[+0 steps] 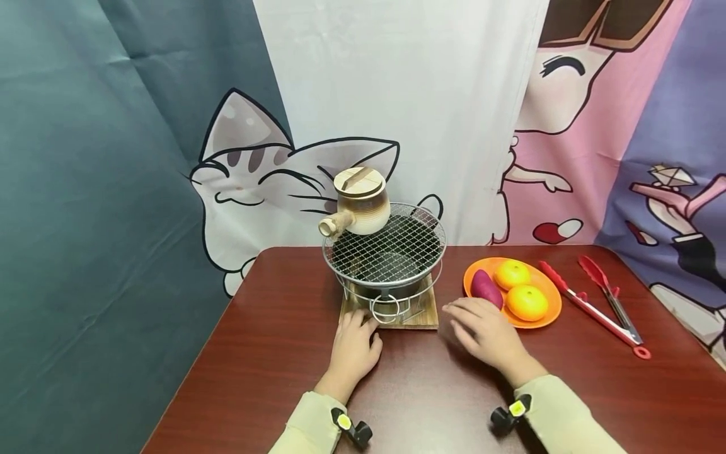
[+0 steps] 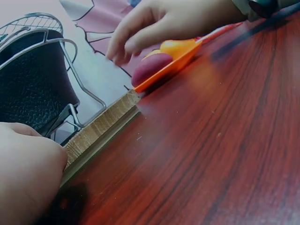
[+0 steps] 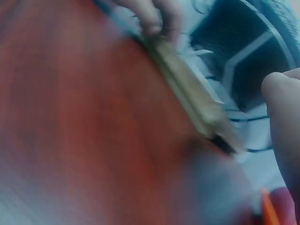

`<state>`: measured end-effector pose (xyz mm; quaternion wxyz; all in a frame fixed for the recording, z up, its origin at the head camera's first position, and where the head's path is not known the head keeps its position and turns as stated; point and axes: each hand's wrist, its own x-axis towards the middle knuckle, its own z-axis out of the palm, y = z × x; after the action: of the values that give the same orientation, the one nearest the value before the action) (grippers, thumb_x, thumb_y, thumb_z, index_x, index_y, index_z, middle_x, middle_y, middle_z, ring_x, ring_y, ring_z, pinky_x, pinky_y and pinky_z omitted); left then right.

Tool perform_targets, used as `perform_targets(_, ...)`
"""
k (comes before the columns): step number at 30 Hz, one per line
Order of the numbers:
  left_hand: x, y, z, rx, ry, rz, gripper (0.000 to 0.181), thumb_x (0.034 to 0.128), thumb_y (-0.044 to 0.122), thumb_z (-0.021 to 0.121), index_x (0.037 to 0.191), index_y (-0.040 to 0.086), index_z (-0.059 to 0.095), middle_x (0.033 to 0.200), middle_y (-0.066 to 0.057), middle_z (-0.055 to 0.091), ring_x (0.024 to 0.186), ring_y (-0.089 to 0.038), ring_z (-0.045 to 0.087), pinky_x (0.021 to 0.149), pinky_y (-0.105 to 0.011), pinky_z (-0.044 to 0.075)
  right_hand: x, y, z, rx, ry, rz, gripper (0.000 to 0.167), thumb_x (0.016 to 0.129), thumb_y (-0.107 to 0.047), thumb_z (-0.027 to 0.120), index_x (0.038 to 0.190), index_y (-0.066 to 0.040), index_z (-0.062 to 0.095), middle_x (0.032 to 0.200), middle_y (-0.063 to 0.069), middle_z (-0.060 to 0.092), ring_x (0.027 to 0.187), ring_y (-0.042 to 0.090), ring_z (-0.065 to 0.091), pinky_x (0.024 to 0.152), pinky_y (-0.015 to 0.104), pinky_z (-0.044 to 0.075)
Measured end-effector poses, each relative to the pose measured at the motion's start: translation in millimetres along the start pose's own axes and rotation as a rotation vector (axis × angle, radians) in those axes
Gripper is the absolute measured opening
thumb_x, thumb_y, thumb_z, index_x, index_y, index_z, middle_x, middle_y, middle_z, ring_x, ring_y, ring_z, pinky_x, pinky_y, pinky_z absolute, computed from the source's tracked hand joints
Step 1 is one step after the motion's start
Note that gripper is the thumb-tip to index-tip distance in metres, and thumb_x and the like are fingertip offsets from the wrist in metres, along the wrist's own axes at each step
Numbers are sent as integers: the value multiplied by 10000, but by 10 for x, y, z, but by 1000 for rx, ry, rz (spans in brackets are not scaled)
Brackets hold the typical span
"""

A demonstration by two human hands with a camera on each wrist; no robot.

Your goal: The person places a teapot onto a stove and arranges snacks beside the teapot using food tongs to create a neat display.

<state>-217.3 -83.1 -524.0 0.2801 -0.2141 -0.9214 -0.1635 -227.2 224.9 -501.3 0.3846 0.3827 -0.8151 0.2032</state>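
A wooden board (image 1: 429, 309) carries a dark stove (image 2: 37, 75) topped by a wire grill rack (image 1: 408, 252). On the rack's back left part sits a clay pot (image 1: 371, 217) with a lid and side handle. My left hand (image 1: 351, 350) touches the board's front left corner with bent fingers, the thumb apart from them; the left wrist view shows it (image 2: 28, 168) beside the board's edge. My right hand (image 1: 488, 334) is above the table between board and plate, fingers loosely spread and holding nothing. In the right wrist view my right hand (image 3: 288, 122) shows only partly, and the picture is blurred.
An orange plate (image 1: 554, 302) holds two orange fruits (image 1: 526, 302) and a purple sweet potato (image 1: 486, 288), right of the board. Red-handled tongs (image 1: 601, 321) lie right of the plate. A printed curtain (image 1: 425, 94) hangs behind the table (image 1: 261, 353).
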Motion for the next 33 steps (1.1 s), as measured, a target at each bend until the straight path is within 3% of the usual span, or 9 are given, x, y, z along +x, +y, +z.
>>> perform_targets(3, -11, 1, 8, -9, -4, -4, 267, 789, 173, 684, 1042, 157, 765, 1112, -63, 626, 1017, -299, 558, 915, -490, 467, 21, 156, -239, -36, 31, 21, 324, 945, -282, 599, 1136, -68, 751, 1094, 89, 715, 1005, 324, 661, 929, 449, 458)
perform_targets(6, -10, -17, 13, -17, -5, -9, 273, 792, 168, 682, 1052, 157, 766, 1117, -63, 625, 1024, -300, 557, 919, -491, 465, 36, 335, -471, -72, 35, 68, 341, 927, -299, 601, 1144, -80, 749, 1116, 111, 701, 1022, 338, 652, 1007, 363, 445)
perform_targets(10, -17, -32, 27, -30, -3, -5, 275, 789, 160, 681, 1050, 160, 766, 1122, -61, 625, 1032, -302, 558, 919, -494, 469, -32, 539, -775, -133, -28, 172, 361, 843, -240, 676, 1176, -114, 733, 1170, 132, 671, 1084, 356, 613, 1134, 198, 283)
perform_targets(16, -17, -64, 51, -35, 28, 13, 261, 772, 144, 683, 1020, 153, 763, 1116, -60, 627, 1028, -302, 559, 907, -491, 472, -152, 738, -1095, -207, -48, 279, 454, 736, -125, 769, 1188, -109, 723, 1184, 151, 652, 1090, 376, 582, 1137, 145, 210)
perform_targets(21, -15, -69, 48, -44, 23, 12, 257, 777, 147, 682, 1021, 149, 763, 1124, -60, 626, 1037, -302, 558, 916, -487, 469, -231, 876, -1292, -242, -24, 292, 391, 772, -135, 720, 1158, -72, 729, 1132, 152, 663, 1085, 396, 580, 1147, 138, 184)
perform_targets(24, -17, -67, 43, -46, 14, 6, 261, 783, 149, 681, 1031, 148, 763, 1131, -58, 626, 1044, -300, 557, 916, -488, 469, -296, 926, -1386, -272, -24, 343, 361, 796, -140, 705, 1152, -88, 728, 1129, 134, 659, 1087, 389, 574, 1141, 202, 269)
perform_targets(28, -18, -65, 38, -46, 3, 1, 265, 788, 148, 679, 1040, 150, 762, 1137, -57, 625, 1050, -300, 555, 917, -488, 467, -405, 986, -1470, -306, -67, 448, 374, 818, -140, 722, 1190, -107, 707, 1187, 152, 634, 1106, 389, 554, 1037, 477, 425)
perform_targets(30, -17, -61, 33, -47, 2, 2, 262, 790, 148, 680, 1039, 151, 761, 1139, -57, 625, 1051, -301, 554, 919, -488, 466, -460, 1021, -1500, -314, -97, 495, 387, 840, -147, 712, 1224, -102, 687, 1229, 181, 614, 1131, 415, 536, 967, 606, 423)
perform_targets(33, -16, -54, 25, -49, 4, 6, 256, 789, 146, 681, 1033, 147, 759, 1139, -60, 626, 1053, -303, 554, 922, -488, 465, -550, 1085, -1531, -321, -133, 558, 418, 875, -165, 683, 1286, -97, 649, 1270, 219, 582, 1145, 456, 510, 919, 666, 401)
